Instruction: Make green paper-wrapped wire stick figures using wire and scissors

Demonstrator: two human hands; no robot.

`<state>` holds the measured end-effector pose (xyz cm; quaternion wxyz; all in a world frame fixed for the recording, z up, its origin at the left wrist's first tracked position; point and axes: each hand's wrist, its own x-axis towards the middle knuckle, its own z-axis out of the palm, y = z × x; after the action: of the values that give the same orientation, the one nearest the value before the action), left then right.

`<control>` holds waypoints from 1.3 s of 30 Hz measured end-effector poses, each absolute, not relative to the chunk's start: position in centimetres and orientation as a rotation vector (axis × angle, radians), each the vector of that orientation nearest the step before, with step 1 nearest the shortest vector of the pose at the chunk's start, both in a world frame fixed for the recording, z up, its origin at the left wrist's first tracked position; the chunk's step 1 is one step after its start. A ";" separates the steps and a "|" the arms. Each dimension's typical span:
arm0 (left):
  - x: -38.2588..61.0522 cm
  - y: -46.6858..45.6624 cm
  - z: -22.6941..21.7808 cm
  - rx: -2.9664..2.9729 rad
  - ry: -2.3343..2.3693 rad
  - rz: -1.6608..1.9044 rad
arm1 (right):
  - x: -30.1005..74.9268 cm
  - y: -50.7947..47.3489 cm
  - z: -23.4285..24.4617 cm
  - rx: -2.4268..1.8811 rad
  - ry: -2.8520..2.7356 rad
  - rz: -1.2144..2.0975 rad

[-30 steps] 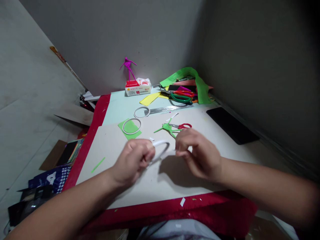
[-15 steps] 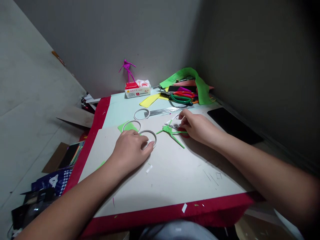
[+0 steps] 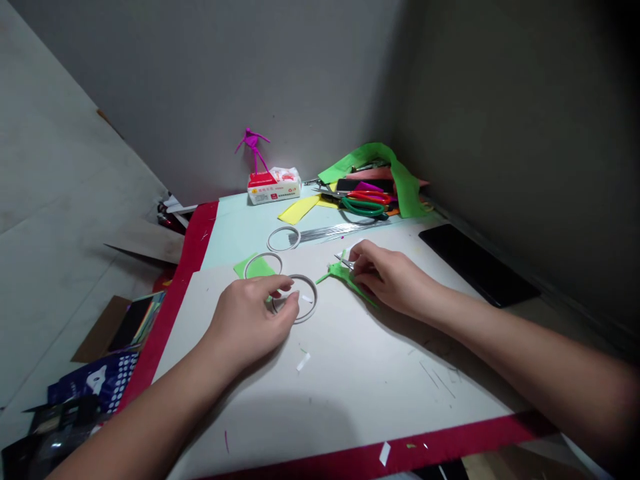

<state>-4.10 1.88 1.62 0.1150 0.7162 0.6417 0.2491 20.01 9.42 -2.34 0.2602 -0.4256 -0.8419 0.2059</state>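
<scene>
My right hand (image 3: 393, 277) is closed around a small pair of scissors (image 3: 345, 262). Their metal blades point left, and the palm hides the handles. Under and beside them lies a green paper figure (image 3: 343, 272) with thin limbs, partly covered by that hand. My left hand (image 3: 247, 313) hovers at the left side of a thin tape ring (image 3: 314, 297), thumb and fingers apart with nothing between them. Behind it, a second tape ring (image 3: 281, 263) rests partly on a green paper square (image 3: 257, 268).
A third tape ring (image 3: 284, 229) lies near a bundle of wires (image 3: 335, 231). At the back are a tissue pack (image 3: 274, 192) with a purple figure (image 3: 253, 141), green-handled scissors (image 3: 363, 208) and a green strip (image 3: 407, 183). A black phone (image 3: 475, 263) lies right.
My right hand has lifted the small scissors off the table beside the green figure. My left hand has shifted slightly left and down, its fingers opening near the ring. The view tilts a little.
</scene>
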 end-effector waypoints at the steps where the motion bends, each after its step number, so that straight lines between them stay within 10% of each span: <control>1: -4.2 1.9 1.9 2.030 1.858 0.739 | 20.1 9.4 -2.2 -1.138 -2.243 0.554; 39: -2.6 1.8 1.1 0.727 0.931 0.598 | 18.8 4.7 0.2 -0.309 -2.292 0.424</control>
<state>-2.60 1.76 1.14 0.7888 0.3375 0.4324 0.2774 18.78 4.67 0.24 0.3850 -0.1212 -0.8997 0.1664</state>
